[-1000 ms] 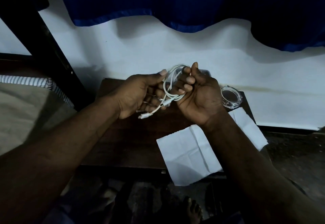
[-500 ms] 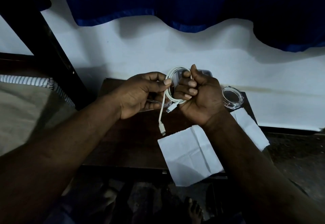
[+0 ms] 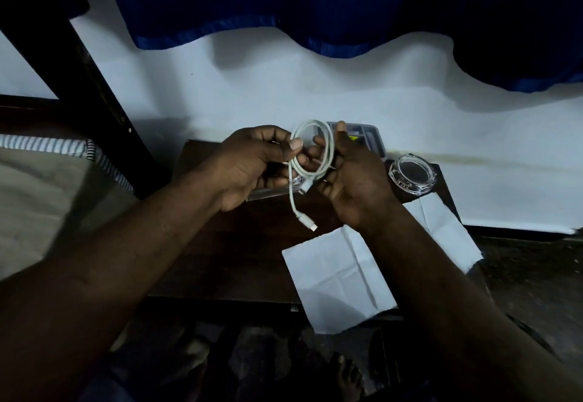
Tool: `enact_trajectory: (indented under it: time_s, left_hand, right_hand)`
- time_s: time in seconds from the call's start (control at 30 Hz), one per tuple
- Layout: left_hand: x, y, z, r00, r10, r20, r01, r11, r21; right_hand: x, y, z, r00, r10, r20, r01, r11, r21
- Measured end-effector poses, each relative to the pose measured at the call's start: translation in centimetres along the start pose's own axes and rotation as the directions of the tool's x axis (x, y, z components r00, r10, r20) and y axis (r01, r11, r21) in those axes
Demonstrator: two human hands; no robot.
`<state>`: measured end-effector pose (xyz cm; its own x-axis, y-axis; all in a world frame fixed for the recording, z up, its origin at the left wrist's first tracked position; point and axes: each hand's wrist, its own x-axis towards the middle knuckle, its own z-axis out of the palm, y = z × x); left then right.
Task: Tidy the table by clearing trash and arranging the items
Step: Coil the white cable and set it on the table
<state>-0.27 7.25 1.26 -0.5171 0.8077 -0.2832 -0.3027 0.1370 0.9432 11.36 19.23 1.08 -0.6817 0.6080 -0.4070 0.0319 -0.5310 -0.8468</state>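
A dark wooden desk (image 3: 239,263) at frame centre carries white paper (image 3: 340,278), a glass dish (image 3: 412,178) and a clear tray (image 3: 367,136).

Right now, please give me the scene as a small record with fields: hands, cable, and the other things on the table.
left hand: pinches the coil with thumb and finger
right hand: holds the coil's other side
white cable: coiled, one plug end hanging free
glass ashtray: on the table, right of the hands
white paper: creased, overhanging the table's near edge
clear tray: behind the hands, partly hidden
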Motion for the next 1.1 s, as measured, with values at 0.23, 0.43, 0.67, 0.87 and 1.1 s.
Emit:
enact_trajectory:
  time_s: [0.23,0.43,0.67,0.87,1.1]
  left_hand:
    - [0.3,1.0,-1.3,0.965,0.075,-0.252,-0.107,0.988,-0.114]
    - [0.6,0.9,-2.0,0.920,0.067,-0.386,-0.136,0.978,-0.156]
    - [1.0,0.6,-2.1,0.935,-0.021,-0.353,-0.086,0.955,-0.285]
    - [1.2,0.3,-1.7,0.925,-0.010,-0.379,-0.116,0.944,-0.309]
    - [1.2,-0.2,-1.4,0.939,0.064,-0.337,-0.108,0.988,-0.113]
  right_hand:
    - [-0.9,0.5,-0.1,0.948,0.210,0.237,-0.110,0.920,-0.376]
    - [-0.7,0.8,0.1,0.972,0.034,0.234,0.079,0.886,-0.457]
    - [-0.4,0.1,-0.5,0.989,-0.102,0.111,0.144,0.857,-0.495]
    - [-0.4,0.2,-0.7,0.974,-0.183,0.134,0.227,0.782,-0.580]
    - [-0.1,0.0,-0.6,0.901,-0.423,0.100,0.402,0.723,-0.562]
